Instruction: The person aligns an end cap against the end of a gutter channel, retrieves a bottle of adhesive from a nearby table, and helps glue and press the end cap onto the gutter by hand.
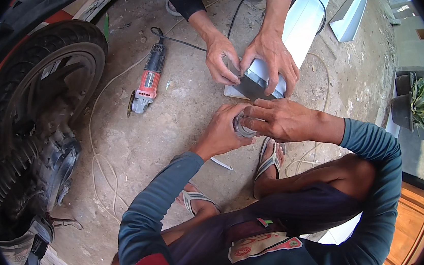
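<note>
My left hand (223, 128) is wrapped round a small clear, round, ringed object (242, 124). My right hand (283, 120) closes over its right side, so both hands grip it; whether it is a jar or a roll is hard to tell. Just beyond, another person's left hand (273, 64) and right hand (222, 57) press a dark grey flat strip (256, 86) against the near end of a long white channel-shaped panel (304, 20). My fingers are close to that strip; contact cannot be made out.
A red and black angle grinder (149, 80) lies on the rough concrete, its black cord running right. A motorbike wheel (93, 57) stands at left. A thin pale cable (91, 139) loops across the ground. Another white angled piece (351, 12) and a potted plant (420, 103) are at right.
</note>
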